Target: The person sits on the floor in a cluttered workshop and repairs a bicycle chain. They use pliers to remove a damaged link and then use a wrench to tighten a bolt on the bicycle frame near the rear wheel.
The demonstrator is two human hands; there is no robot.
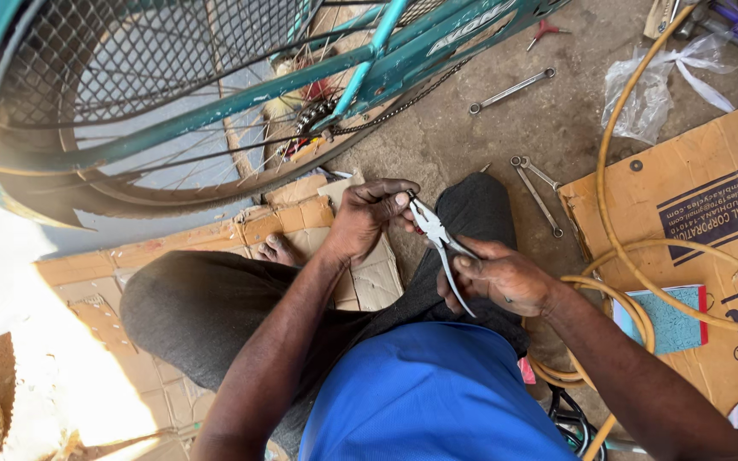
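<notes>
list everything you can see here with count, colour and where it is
pliers: 1, bare metal, held between both hands
bicycle: 1, teal frame with a mesh guard, upper left
spanners: 3, silver, on the concrete floor, upper middle
hose: 1, yellow, coiled at right
cardboard: flattened brown sheets, right and under the legs
plastic bag: 1, clear, top right
booklet: 1, teal and red, on the right cardboard
left hand: at the pliers' nose
right hand: grip closed on the pliers' handles
</notes>
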